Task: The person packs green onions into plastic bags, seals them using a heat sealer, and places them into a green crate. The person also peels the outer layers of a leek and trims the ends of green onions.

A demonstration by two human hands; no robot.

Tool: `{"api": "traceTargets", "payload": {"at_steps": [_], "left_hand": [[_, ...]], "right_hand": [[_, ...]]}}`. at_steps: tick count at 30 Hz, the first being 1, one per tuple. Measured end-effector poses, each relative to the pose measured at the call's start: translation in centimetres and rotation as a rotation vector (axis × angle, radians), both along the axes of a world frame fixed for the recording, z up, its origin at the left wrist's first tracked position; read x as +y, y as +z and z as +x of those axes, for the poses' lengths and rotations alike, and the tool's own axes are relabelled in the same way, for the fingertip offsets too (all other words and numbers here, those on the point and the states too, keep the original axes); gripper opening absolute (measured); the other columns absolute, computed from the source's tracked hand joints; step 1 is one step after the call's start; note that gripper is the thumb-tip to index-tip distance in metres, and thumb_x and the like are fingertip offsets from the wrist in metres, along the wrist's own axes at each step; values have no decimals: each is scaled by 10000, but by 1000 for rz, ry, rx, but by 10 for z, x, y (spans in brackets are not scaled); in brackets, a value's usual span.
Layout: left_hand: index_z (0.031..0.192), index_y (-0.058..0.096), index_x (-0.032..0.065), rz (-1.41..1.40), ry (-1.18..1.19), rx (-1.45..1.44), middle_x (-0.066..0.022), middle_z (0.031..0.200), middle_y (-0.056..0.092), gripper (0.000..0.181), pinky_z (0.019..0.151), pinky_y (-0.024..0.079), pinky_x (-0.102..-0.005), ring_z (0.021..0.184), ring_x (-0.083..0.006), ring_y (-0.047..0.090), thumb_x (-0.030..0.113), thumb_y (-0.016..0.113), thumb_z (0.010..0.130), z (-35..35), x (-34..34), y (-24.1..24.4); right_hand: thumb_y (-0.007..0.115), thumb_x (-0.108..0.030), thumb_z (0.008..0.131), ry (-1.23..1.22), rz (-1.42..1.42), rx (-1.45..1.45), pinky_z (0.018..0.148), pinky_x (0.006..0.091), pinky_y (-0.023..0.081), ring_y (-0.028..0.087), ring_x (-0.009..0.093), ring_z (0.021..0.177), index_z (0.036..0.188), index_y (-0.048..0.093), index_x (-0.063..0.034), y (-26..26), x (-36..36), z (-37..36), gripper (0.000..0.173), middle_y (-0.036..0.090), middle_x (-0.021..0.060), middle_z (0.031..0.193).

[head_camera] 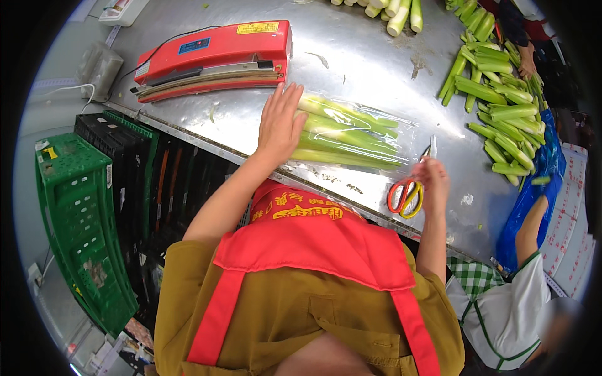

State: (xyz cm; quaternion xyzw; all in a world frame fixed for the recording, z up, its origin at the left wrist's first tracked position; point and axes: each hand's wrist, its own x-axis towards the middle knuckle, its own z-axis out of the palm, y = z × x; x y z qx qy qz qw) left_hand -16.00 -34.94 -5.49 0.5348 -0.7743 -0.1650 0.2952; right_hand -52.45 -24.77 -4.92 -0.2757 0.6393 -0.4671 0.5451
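A clear plastic bag of celery stalks (348,134) lies on the metal table (329,181) before me. My left hand (281,123) rests flat at the bag's left end, its fingers stretched towards a red impulse sealer (214,56). At the bag's right end is my right hand (431,176), somewhat blurred. Scissors with one red and one yellow handle loop (405,198) lie at or under its fingers, their blades pointing away from me; whether the fingers grip them or the bag's edge cannot be made out.
Cut celery (505,108) is piled at the right, beside a blue plastic bag (548,155). More pale-ended stalks (397,14) lie at the far edge. A co-worker's arm (531,230) reaches in at the right, another person's hand (527,58) above. Green crates (80,169) stand left.
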Motion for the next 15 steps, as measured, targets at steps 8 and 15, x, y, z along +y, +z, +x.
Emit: {"api": "traceTargets", "payload": {"at_steps": [8, 15], "left_hand": [[1473, 232, 83, 128, 12, -182, -165, 1531, 185, 639, 1130, 106, -500, 1413, -376, 139, 340, 472, 940, -5, 22, -25], [1480, 219, 99, 152, 42, -94, -176, 1535, 162, 616, 1134, 98, -487, 1417, -372, 129, 337, 434, 954, 0, 20, -28]], "right_hand": [[564, -55, 883, 177, 259, -122, 478, 184, 469, 599, 94, 585, 1035, 622, -22, -40, -36, -31, 166, 655, 66, 815], [668, -58, 806, 667, 75, 205, 596, 233, 480, 566, 83, 661, 1097, 635, -41, -21, -55, -6, 293, 621, 20, 793]]}}
